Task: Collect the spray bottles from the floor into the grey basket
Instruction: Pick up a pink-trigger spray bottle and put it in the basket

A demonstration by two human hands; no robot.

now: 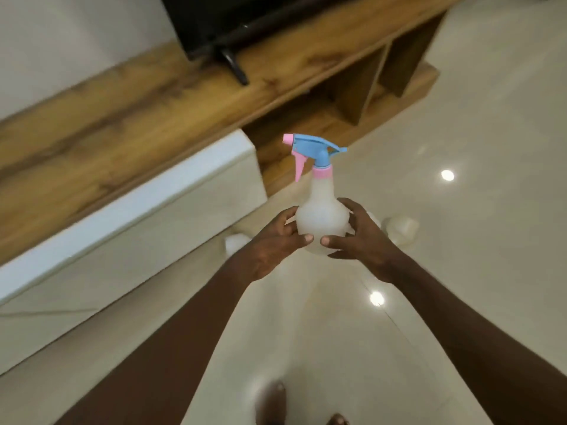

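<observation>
In the head view, a spray bottle (322, 216) is held upright at the centre of the frame, above the glossy floor (460, 271). Its round translucent white body is gripped from both sides: the left hand (276, 243) is curled against its left flank, and the right hand (365, 240) is curled against its right flank, with both thumbs pressed onto the lower front of the body, their tips nearly meeting. The bottle's pink collar, blue spray head and pink trigger stand clear above the hands, the pink nozzle pointing to the left of the frame.

Behind the hands, pale rounded shapes are seen on the floor, one (402, 230) just right of the right hand and another (237, 242) just left of the left wrist; they are too blurred to be identified. A wooden TV stand (122, 118) is seen running diagonally across the upper left, with open compartments toward the upper right and a black television (221, 23) on top at the upper edge. A white slab (138, 194) is seen lying in front of the stand at the left. Bare toes (276, 403) are visible at the bottom edge.
</observation>
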